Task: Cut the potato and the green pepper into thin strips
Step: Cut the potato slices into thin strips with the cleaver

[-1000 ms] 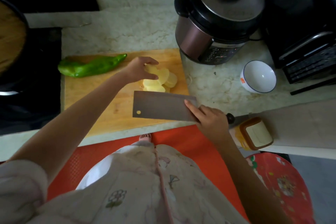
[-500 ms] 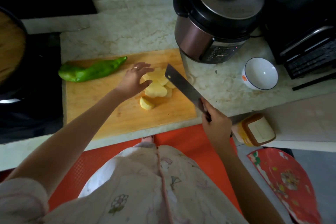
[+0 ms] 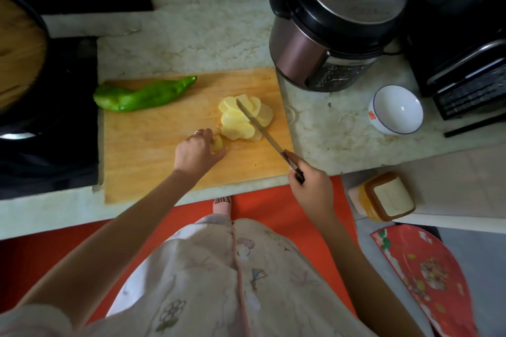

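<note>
A pale wooden cutting board (image 3: 153, 167) lies on the mottled stone desk (image 3: 208, 35) in the middle of the frame. Along its upper-left edge rests a whole long green pepper (image 3: 142, 94), its pointed tip toward the centre. Right of centre on the board sits a fanned pile of pale yellow potato slices (image 3: 238, 124). Just lower left of that pile, the left hand (image 3: 195, 152) has its grip curled down over a small yellow potato end piece (image 3: 218, 143) and holds it against the board. The right hand (image 3: 312, 190), at the board's lower-right corner, has its grip closed round the dark handle of a steel kitchen knife (image 3: 260, 128). The blade is seen almost edge-on and runs diagonally up-left across the slices, though whether it touches them cannot be told. At the upper right stands a brown and black electric pressure cooker (image 3: 334, 22), with a black countertop oven (image 3: 462, 35) beside it. Below these are a white bowl with a blue rim (image 3: 395, 109) and an orange-rimmed box with a cream lid (image 3: 383, 197).
</note>
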The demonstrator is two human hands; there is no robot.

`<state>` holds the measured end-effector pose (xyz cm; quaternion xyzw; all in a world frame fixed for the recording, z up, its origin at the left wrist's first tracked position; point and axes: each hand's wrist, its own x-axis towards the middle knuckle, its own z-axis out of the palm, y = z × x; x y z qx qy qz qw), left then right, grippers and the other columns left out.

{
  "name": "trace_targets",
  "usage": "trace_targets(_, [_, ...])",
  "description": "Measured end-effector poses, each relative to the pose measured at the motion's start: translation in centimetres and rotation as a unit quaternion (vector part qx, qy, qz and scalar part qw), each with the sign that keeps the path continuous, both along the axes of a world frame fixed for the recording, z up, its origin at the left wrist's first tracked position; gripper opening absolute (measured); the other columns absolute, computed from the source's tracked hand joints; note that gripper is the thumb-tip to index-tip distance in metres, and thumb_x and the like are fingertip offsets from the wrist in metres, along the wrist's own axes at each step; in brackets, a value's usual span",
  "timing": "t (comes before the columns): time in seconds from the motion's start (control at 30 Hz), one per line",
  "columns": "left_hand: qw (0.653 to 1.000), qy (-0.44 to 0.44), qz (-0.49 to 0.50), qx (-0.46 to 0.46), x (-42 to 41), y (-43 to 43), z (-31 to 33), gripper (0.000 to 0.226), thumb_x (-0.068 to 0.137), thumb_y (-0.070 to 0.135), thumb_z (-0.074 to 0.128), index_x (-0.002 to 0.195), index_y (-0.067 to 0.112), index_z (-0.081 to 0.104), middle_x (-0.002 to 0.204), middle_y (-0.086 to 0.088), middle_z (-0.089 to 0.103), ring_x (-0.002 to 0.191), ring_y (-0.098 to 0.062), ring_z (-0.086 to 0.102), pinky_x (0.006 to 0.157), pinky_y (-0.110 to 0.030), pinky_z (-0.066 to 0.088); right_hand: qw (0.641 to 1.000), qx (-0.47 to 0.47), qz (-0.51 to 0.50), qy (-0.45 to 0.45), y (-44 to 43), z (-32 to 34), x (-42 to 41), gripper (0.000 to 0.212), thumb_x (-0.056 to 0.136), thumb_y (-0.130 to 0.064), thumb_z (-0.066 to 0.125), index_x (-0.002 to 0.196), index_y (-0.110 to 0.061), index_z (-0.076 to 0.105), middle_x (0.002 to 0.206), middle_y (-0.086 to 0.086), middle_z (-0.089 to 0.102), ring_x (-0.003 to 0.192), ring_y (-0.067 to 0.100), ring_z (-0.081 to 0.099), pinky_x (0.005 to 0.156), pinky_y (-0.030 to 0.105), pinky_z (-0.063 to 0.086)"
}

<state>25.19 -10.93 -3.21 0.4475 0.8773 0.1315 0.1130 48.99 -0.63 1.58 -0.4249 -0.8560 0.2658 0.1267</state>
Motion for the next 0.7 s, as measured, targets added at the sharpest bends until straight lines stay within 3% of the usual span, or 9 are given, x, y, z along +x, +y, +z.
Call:
trace_targets(0.1, [0.996,-0.039,0.072,-0.029,1.0,0.1,0.6,0.052,0.089,0.054,0.057,0.103,0.004,0.057,0.093,-0.014,0.062,0.079,-0.033,0.064,0.054,-0.034,0.044,1.000,-0.023,0.019,-0.003,-0.7,-0.1,-1.1,0.037,0.091,-0.012,0.057,0.127,-0.018,0.062,0.046,-0.010,0.037,0.039,0.009,0.038,0.038,0.020,0.025])
trace_targets(0.23, [0.989,-0.098,0.105,-0.020,1.1,0.1,1.0,0.041,0.092,0.045,0.058,0.094,0.005,0.057,0.083,-0.010,0.059,0.076,-0.029,0.059,0.056,-0.031,0.037,0.990,-0.135,0.029,-0.019,-1.8,-1.0,-3.2,0.022,0.095,-0.020,0.053,0.109,-0.010,0.066,0.052,-0.004,0.043,0.047,0.012,0.044,0.044,0.024,0.029])
trace_targets(0.37, [0.976,-0.169,0.135,0.011,0.9,0.2,0.8,0.035,0.090,0.040,0.062,0.084,0.006,0.054,0.072,-0.006,0.057,0.072,-0.030,0.057,0.052,-0.032,0.034,0.958,-0.282,0.041,0.027,-3.0,-0.6,-5.5,0.016,0.097,-0.025,0.049,0.083,-0.030,0.055,0.060,-0.006,0.049,0.052,0.011,0.048,0.053,0.028,0.039])
trace_targets(0.43, [0.973,-0.184,0.141,0.015,0.7,0.0,0.7,0.035,0.088,0.040,0.065,0.095,0.006,0.057,0.080,-0.005,0.060,0.075,-0.028,0.059,0.056,-0.031,0.039,0.947,-0.319,0.027,0.024,-3.3,-0.5,-6.3,0.022,0.097,-0.026,0.045,0.078,-0.037,0.045,0.066,-0.007,0.050,0.055,0.011,0.049,0.056,0.031,0.042])
trace_targets(0.57, [0.975,-0.193,0.090,0.057,0.2,-0.7,0.4,0.050,0.082,0.029,0.075,0.124,0.012,0.054,0.104,-0.006,0.062,0.085,-0.025,0.064,0.070,-0.034,0.051,0.943,-0.334,0.014,0.014,-3.2,0.0,-7.0,0.013,0.097,-0.027,0.043,0.085,-0.028,0.046,0.071,-0.006,0.049,0.057,0.011,0.047,0.058,0.033,0.042])
trace_targets(0.63, [0.977,-0.191,0.058,0.081,0.0,-1.0,0.0,0.055,0.078,0.019,0.079,0.128,0.011,0.058,0.119,-0.009,0.058,0.100,-0.025,0.064,0.081,-0.036,0.052,0.945,-0.326,0.022,-0.004,-2.8,0.5,-7.1,0.012,0.098,-0.026,0.042,0.088,-0.022,0.047,0.069,-0.002,0.049,0.055,0.014,0.048,0.056,0.032,0.042])
trace_targets(0.7, [0.971,-0.210,0.060,0.099,0.0,-1.1,-0.1,0.056,0.074,0.013,0.081,0.126,0.009,0.061,0.121,-0.010,0.059,0.103,-0.024,0.063,0.085,-0.033,0.050,0.948,-0.314,0.037,-0.025,-2.6,1.0,-7.2,0.013,0.099,-0.026,0.041,0.090,-0.017,0.046,0.066,-0.001,0.049,0.052,0.015,0.049,0.055,0.032,0.042])
